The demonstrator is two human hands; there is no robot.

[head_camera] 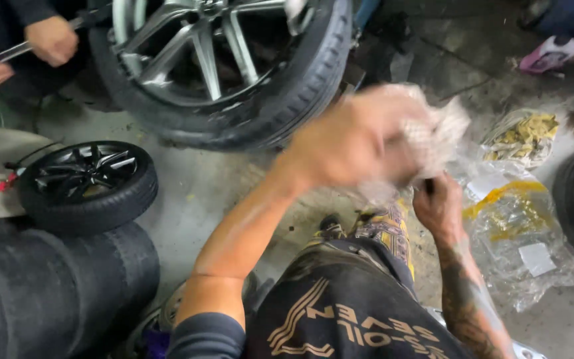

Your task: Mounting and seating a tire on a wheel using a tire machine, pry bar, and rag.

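Overhead, the large wheel (234, 66) w/ silver alloy spokes is standing tilted on the concrete floor (194, 193), hub face pointing toward the camera, tread running lower L to upper R. At far L, a stack of black tyres (54, 292) is lying flat; a small black-rimmed wheel (88, 183) is resting on top, axis pointing up. At R, clear plastic bags (519, 226) w/ yellow contents are lying on the floor.

Crumpled clear plastic wrap (440, 129) is sitting at frame centre-R, between the two hands, approx. in front of the person's knees; it is bunched, so no clear long axis, and motion blur is hiding detail.

Left hand (353, 139) is closing around the wrap, fingers curled, gripping it; blurred. Right hand (440, 206) is reaching up under the wrap, fingers pinching a small dark item; what it is can't be told.

Upper L, another person's hands (48, 40) are holding a metal bar (14, 50) against the large wheel.
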